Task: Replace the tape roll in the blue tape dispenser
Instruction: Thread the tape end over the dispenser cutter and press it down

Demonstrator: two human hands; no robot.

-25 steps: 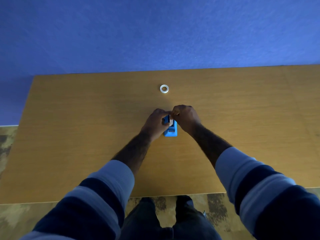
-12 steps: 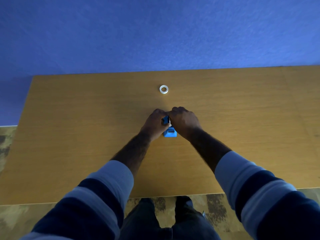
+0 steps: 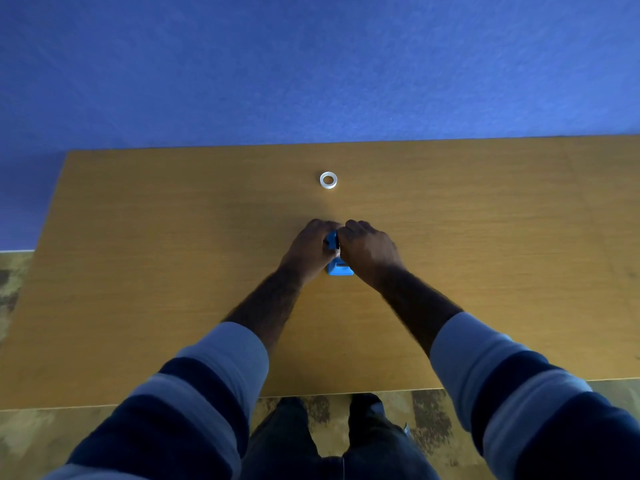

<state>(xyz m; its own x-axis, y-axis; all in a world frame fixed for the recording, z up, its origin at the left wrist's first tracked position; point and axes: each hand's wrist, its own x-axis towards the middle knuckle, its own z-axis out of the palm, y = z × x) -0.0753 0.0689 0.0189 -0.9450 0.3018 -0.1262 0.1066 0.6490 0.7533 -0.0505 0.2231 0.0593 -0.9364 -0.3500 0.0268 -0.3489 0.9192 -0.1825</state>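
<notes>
The blue tape dispenser (image 3: 338,268) stands on the wooden table (image 3: 173,271) near its middle, its near end poking out below my hands. My left hand (image 3: 309,251) grips its left side. Pressed over its top and right side is my right hand (image 3: 369,251), fingers closed; a sliver of white shows between the two hands, but what it is I cannot tell. Farther back a small white tape roll (image 3: 328,180) lies flat on the table, apart from both hands.
A blue wall (image 3: 311,64) rises directly behind the table's far edge. The table's near edge runs just in front of my legs (image 3: 332,438), with patterned carpet (image 3: 20,441) below and to the left.
My right hand has slid left and down over the top of the dispenser, hiding the white piece seen between the hands earlier. My left hand has stayed put.
</notes>
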